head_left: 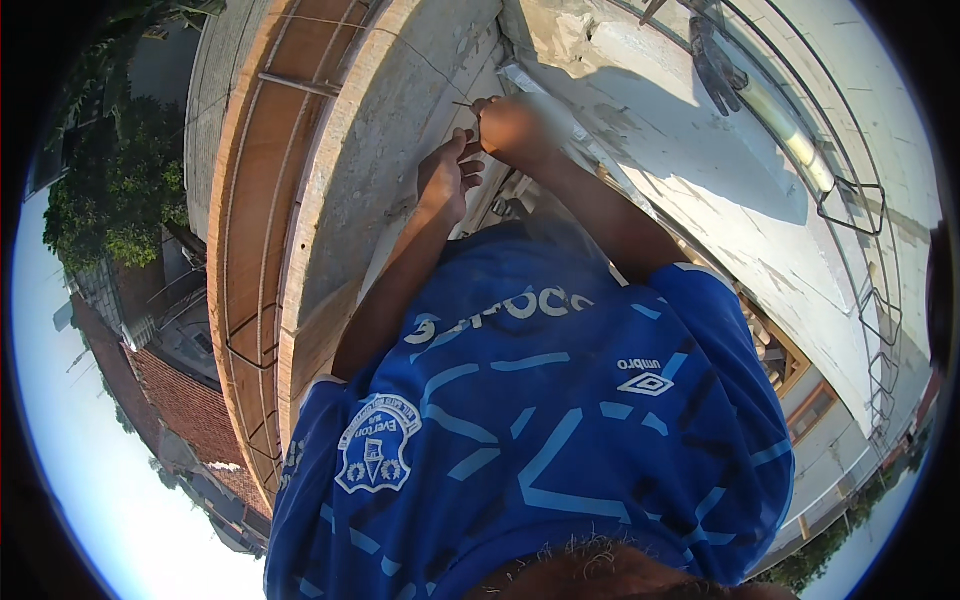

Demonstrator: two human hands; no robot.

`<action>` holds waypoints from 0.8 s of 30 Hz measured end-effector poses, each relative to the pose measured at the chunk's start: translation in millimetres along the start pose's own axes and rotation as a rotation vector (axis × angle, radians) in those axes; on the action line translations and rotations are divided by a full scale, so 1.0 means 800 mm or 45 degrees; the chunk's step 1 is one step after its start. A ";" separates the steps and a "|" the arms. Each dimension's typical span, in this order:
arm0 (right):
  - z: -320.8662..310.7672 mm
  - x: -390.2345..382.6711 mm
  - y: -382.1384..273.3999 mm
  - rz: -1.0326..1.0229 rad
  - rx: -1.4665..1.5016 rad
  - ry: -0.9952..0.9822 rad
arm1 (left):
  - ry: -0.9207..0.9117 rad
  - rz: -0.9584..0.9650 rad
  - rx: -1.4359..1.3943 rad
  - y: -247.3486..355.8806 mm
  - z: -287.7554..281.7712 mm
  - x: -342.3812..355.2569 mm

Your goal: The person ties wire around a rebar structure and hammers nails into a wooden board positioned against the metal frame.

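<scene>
My right hand (515, 130) is closed in front of me at the top centre, partly blurred. A thin wire (440, 72) runs from its fingertips up and to the left, over the grey concrete face (385, 130). Just below and to the left, my left hand (445, 180) has its thumb and forefinger drawn together close to the right hand. Its other fingers are loosely curled, and whatever the pinch holds is too small to make out. Both hands are beside a pale metal strip (545, 100) in the gap between two concrete faces.
Wooden formwork (265, 150) with steel bars curves along my left. On the right, bent rebar stirrups (855, 205) and a pale tube (790, 135) lie along the concrete, with a dark glove-like item (715, 65) nearby. Roofs and trees show far below left.
</scene>
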State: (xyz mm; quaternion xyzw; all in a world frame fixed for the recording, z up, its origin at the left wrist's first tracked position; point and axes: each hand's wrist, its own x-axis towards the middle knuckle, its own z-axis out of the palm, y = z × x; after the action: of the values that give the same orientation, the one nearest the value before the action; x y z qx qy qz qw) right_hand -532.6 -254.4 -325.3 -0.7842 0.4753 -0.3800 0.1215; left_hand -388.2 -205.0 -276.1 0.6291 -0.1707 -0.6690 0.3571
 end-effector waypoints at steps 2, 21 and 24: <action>0.000 0.000 0.001 0.006 -0.042 -0.064 | 0.030 0.004 -0.128 -0.001 0.009 0.024; -0.019 0.013 -0.015 0.001 -0.165 -0.207 | 0.029 0.279 -0.398 -0.011 0.046 0.076; -0.025 0.021 -0.028 -0.047 -0.427 -0.377 | 0.073 0.321 -0.535 -0.009 0.053 0.074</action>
State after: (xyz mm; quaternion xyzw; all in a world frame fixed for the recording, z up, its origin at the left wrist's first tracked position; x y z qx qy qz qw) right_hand -528.2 -253.5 -291.4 -0.8491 0.4945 -0.1787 0.0509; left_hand -428.5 -250.5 -317.1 0.5334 -0.0948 -0.6220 0.5652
